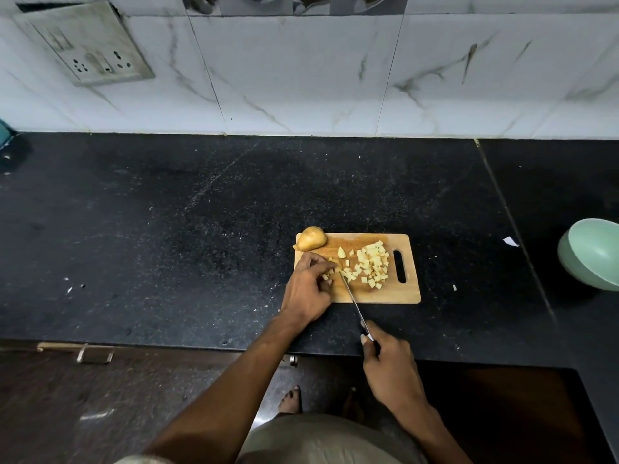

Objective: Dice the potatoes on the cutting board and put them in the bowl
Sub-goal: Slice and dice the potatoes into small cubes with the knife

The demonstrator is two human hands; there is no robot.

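The bowl [593,257] at 3 o'clock looks empty. On the board [385,294], dice [371,264] lie heaped toward its handle slot; a whole potato [311,238] sits at its 10 o'clock corner. The right hand [388,366] grips the knife [355,304], tip pointing to 11 o'clock. The left hand [306,289] pinches potato pieces.

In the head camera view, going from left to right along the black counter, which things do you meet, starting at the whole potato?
Whole potato → left hand → knife → pile of diced potato → handle slot of the cutting board → green bowl.
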